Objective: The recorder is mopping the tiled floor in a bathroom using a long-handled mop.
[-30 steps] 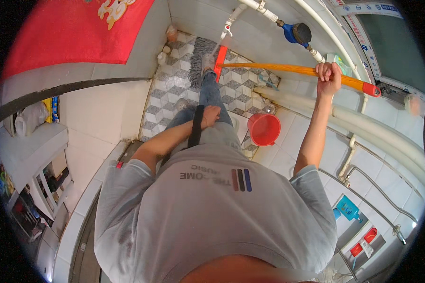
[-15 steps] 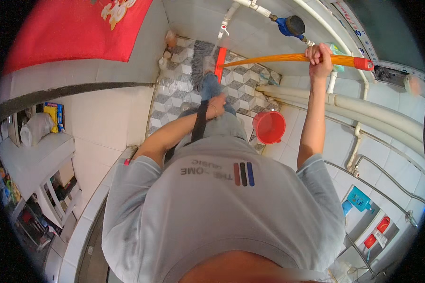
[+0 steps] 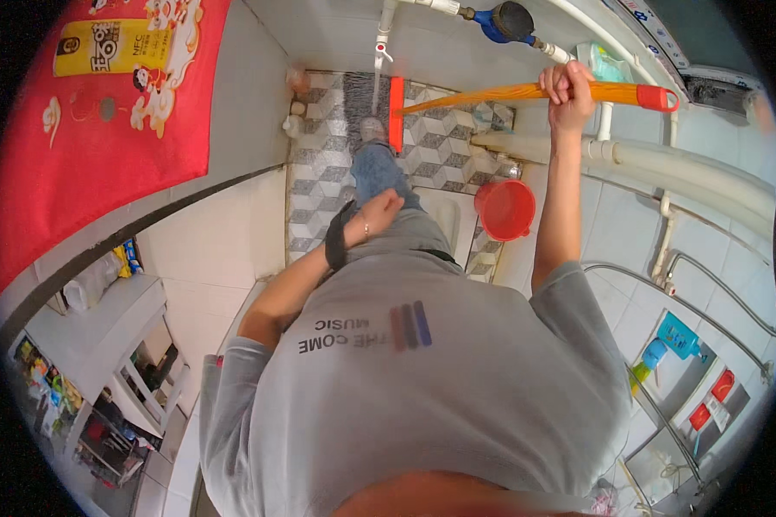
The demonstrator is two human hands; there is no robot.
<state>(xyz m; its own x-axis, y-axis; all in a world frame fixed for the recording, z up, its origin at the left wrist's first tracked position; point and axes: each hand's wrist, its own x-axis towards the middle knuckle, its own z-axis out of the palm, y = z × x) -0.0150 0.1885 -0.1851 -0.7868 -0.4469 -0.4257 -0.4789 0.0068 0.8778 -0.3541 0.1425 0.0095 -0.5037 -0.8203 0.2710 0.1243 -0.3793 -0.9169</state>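
Note:
My right hand is wrapped round the orange handle of a broom, close to its red end cap. The handle runs leftward to a red broom head low over the tiled floor, with dark grey bristles on its left side. My left hand is closed in a loose fist over my thigh, nothing showing in it. A black strap hangs round that forearm. My foot stands beside the broom head, under a white tap from which water seems to run.
A red bucket stands on the right, near thick white pipes along the wall. A blue water meter is on the far pipe. At left hang a red cloth and a grey shelf unit with goods.
My view has shifted, bringing more of the red cloth into sight. My left hand has drawn back from near the knee toward the thigh. The right hand keeps its hold on the broom.

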